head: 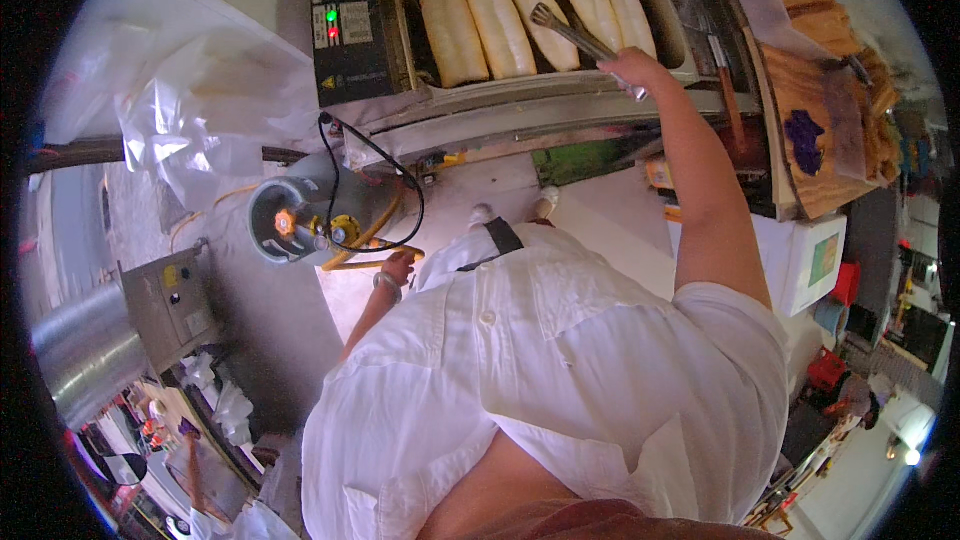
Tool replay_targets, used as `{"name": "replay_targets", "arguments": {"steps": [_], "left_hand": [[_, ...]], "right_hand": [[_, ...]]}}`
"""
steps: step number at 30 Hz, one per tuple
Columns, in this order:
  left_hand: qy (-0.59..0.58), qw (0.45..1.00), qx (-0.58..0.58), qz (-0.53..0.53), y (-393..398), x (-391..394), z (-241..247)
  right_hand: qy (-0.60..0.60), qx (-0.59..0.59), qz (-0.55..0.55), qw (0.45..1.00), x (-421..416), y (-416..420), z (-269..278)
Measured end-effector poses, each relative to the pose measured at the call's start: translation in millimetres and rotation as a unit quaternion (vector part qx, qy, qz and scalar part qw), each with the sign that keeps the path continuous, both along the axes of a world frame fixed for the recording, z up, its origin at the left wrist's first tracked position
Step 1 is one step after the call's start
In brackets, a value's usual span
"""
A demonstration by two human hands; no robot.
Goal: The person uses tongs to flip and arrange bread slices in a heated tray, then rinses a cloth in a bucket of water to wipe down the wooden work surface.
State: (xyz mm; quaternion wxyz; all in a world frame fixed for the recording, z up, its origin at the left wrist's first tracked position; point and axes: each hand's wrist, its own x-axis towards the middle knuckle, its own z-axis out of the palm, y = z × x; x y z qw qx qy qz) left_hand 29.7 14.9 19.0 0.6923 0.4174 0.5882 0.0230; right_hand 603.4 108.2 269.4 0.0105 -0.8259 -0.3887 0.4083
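Observation:
My right hand grips a pair of metal tongs, whose tips lie over the middle piece of pale dough. Several long dough pieces lie side by side in a dark rectangular pan of what looks like a fryer or griddle. My left hand, with a bracelet at the wrist, hangs low at my side near a yellow gas hose; its fingers are curled and partly hidden, so whether it holds anything is unclear.
A gas cylinder with an orange valve knob stands at the left. Left of the pan is a black control box with lit lamps. Browned fried dough and a wooden board bearing a purple cloth are at the right. Plastic bags hang left.

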Motion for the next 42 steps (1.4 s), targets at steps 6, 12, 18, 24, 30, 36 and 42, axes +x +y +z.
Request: {"name": "replay_targets", "arguments": {"steps": [6, 12, 18, 24, 30, 36, 42], "left_hand": [[0.115, 0.985, -0.097, 0.085, -15.0, -24.3, -1.1], [0.112, 0.992, -0.047, -0.042, -8.5, -24.9, -20.0], [0.019, 0.934, 0.259, -0.245, 3.2, -32.6, -43.0], [0.0, 1.0, 0.011, -0.02, -2.9, -26.6, -39.1], [0.104, 0.927, 0.208, -0.293, -23.8, -76.6, -64.0], [0.115, 0.911, 0.21, -0.336, -30.7, -85.6, -82.9], [0.037, 0.998, 0.047, 0.031, -21.7, -21.9, -8.0]], "right_hand": [[-0.229, 0.099, 0.11, 0.962, -23.1, -11.8, 7.0], [-0.238, 0.14, 0.095, 0.956, -54.1, -26.3, 23.0], [-0.062, 0.076, 0.056, 0.994, -45.6, -0.3, 15.6], [-0.097, 0.037, 0.079, 0.991, -51.0, 13.3, 3.3], [-0.207, 0.128, 0.071, 0.967, -84.8, -4.7, 26.4], [-0.045, 0.132, 0.083, 0.987, -100.3, 14.7, 26.7], [0.035, 0.035, 0.049, 0.998, -113.9, 39.7, 3.5]]}}
